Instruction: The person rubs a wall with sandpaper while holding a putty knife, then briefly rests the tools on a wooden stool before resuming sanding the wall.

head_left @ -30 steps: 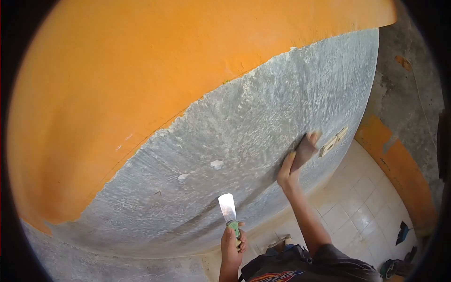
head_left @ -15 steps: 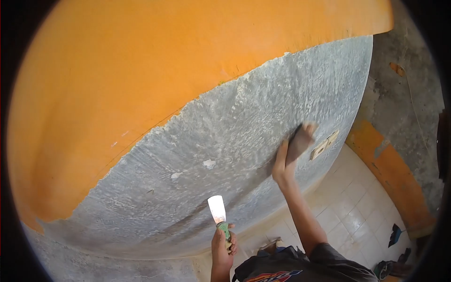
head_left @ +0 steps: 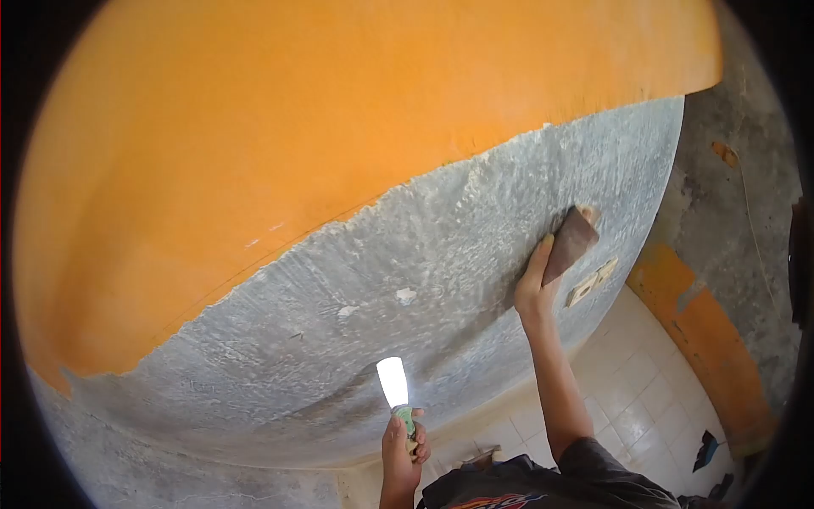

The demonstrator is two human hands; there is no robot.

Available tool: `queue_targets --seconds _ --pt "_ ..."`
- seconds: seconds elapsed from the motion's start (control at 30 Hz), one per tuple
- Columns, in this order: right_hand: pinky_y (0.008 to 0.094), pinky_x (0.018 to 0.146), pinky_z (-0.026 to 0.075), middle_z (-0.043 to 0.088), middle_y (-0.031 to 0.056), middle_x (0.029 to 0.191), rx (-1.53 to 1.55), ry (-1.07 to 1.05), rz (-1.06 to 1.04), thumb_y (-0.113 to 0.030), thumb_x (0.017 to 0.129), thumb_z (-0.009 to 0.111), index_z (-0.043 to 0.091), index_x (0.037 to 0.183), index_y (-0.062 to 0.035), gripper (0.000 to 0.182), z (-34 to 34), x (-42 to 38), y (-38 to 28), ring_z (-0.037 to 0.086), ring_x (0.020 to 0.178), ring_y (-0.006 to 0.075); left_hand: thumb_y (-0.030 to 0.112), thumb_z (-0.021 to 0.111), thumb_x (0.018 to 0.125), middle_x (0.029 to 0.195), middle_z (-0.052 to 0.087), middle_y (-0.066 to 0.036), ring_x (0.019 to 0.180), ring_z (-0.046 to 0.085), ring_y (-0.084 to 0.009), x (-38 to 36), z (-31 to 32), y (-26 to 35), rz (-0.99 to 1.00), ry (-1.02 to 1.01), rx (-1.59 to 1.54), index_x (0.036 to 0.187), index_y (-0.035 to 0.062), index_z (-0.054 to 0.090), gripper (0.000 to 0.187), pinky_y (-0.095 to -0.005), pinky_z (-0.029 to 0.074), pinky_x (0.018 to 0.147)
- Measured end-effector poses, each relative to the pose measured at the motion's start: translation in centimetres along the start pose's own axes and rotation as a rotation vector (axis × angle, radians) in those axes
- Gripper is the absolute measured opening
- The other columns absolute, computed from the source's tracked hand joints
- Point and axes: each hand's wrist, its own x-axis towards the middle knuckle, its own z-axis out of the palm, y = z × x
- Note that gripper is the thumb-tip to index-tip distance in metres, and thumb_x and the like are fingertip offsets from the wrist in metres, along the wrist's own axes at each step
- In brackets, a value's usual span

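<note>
In my left hand point(head_left: 400, 454) is a putty knife point(head_left: 393, 382), its green handle wrapped by my fingers and its bright blade pointing up, apart from the wall. My right hand point(head_left: 536, 284) reaches out to the bare grey wall point(head_left: 458, 246) and presses a brown piece of sandpaper point(head_left: 574, 243) against it. My thumb lies along its left edge, while most of the fingers are hidden behind it. The grey surface is rough and streaked, with two small white patches left of the right hand.
Orange paint point(head_left: 254, 127) covers the upper wall down to a ragged edge. A cream wall socket point(head_left: 592, 282) sits just right of the sandpaper. Below lies a tiled floor point(head_left: 632, 382) with a dark blue object point(head_left: 705, 450). Another wall with an orange band point(head_left: 704, 331) stands at right.
My right hand has moved a little up and right with the sandpaper, which is now less blurred. The view has shifted slightly; the left hand still holds the putty knife.
</note>
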Motion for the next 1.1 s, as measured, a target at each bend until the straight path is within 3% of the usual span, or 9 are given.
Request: queue_targets --seconds 0.1,0.13,0.23,0.3,0.37,0.43,0.57,0.73,1.1 --pt "0.0573 0.103 0.019 0.028 0.0284 0.132 0.169 -0.251 -0.030 -0.012 0.078 0.052 0.031 0.132 0.0074 0.061 1.1 -0.6 -2.2 0.029 0.122 0.0462 0.040 0.043 0.097 0.064 0.045 -0.002 0.045 0.037 -0.0079 0.2 0.1 0.2 0.012 -0.021 0.000 0.111 0.0013 0.050 0.042 -0.0211 0.027 0.039" --pt "0.0616 0.097 0.024 0.031 0.0294 0.128 -0.261 -0.508 -0.209 -0.017 0.070 0.057 0.034 0.129 0.0036 0.067 -0.6 0.1 -6.3 0.032 0.119 0.0447 0.040 0.043 0.097 0.064 0.045 -0.002 0.045 0.037 -0.0079 0.3 0.2 0.0 0.014 -0.022 -0.006 0.111 0.0013 0.050 0.042 -0.0211 0.027 0.039" --pt "0.0697 0.097 0.018 0.035 0.0350 0.128 -0.082 -0.717 -0.245 -0.026 0.078 0.061 0.041 0.130 -0.0026 0.061 -1.8 -9.9 -5.0 0.034 0.116 0.0550 0.043 0.041 0.097 0.063 0.044 -0.001 0.045 0.037 -0.0077 0.5 -0.2 -0.5 0.020 -0.021 -0.016 0.110 0.0012 0.050 0.045 -0.0212 0.027 0.040" --pt "0.0697 0.098 0.016 0.034 0.0355 0.129 -0.119 -0.717 -0.163 -0.023 0.078 0.060 0.040 0.131 0.0001 0.061 -2.3 -12.6 -2.7 0.030 0.120 0.0557 0.047 0.038 0.097 0.064 0.044 -0.001 0.045 0.037 -0.0078 0.5 -0.6 -0.8 0.040 -0.001 -0.114 0.110 0.0009 0.051 0.049 -0.0214 0.026 0.040" --pt "0.0648 0.105 0.006 0.017 0.0389 0.140 -0.046 -0.506 -0.026 -0.017 0.082 0.052 0.027 0.136 0.0067 0.065 -2.0 -11.7 -2.6 0.010 0.131 0.0577 0.047 0.032 0.098 0.063 0.044 -0.001 0.046 0.036 -0.0091 0.4 -0.8 -0.4 0.062 0.022 -0.063 0.108 0.0053 0.051 0.046 -0.0228 0.027 0.041" --pt "0.0583 0.108 0.003 0.011 0.0349 0.145 -0.095 -0.263 -0.018 -0.014 0.087 0.046 0.026 0.136 0.0104 0.059 -0.2 -5.9 -3.3 0.004 0.135 0.0524 0.047 0.032 0.098 0.063 0.045 -0.001 0.046 0.037 -0.0099 -0.3 -1.1 0.0 0.094 0.041 -0.090 0.107 0.0062 0.051 0.046 -0.0233 0.028 0.041" --pt "0.0607 0.107 0.004 0.015 0.0310 0.147 -0.088 -0.340 -0.155 -0.016 0.089 0.047 0.028 0.142 0.0010 0.058 -0.3 4.5 -9.6 0.008 0.138 0.0466 0.048 0.032 0.098 0.064 0.045 -0.001 0.047 0.038 -0.0105 -0.2 -2.2 0.2 0.085 0.029 -0.165 0.107 0.0063 0.051 0.046 -0.0239 0.028 0.041" --pt "0.0612 0.106 0.013 0.025 0.0334 0.143 -0.197 -0.491 -0.187 -0.018 0.088 0.051 0.034 0.140 -0.0017 0.058 -0.9 -1.1 -10.4 0.019 0.135 0.0498 0.049 0.036 0.097 0.066 0.047 -0.003 0.048 0.042 -0.0115 -0.3 -2.5 0.0 0.128 0.019 -0.214 0.110 0.0015 0.049 0.051 -0.0251 0.030 0.042" --pt "0.0576 0.105 0.021 0.029 0.0292 0.143 -0.249 -0.436 -0.222 -0.015 0.085 0.056 0.036 0.140 -0.0038 0.059 -1.8 1.9 -11.0 0.027 0.132 0.0463 0.045 0.030 0.099 0.064 0.045 -0.002 0.047 0.039 -0.0116 -0.8 -0.4 0.7 0.106 0.008 -0.069 0.110 0.0046 0.047 0.045 -0.0250 0.029 0.041"
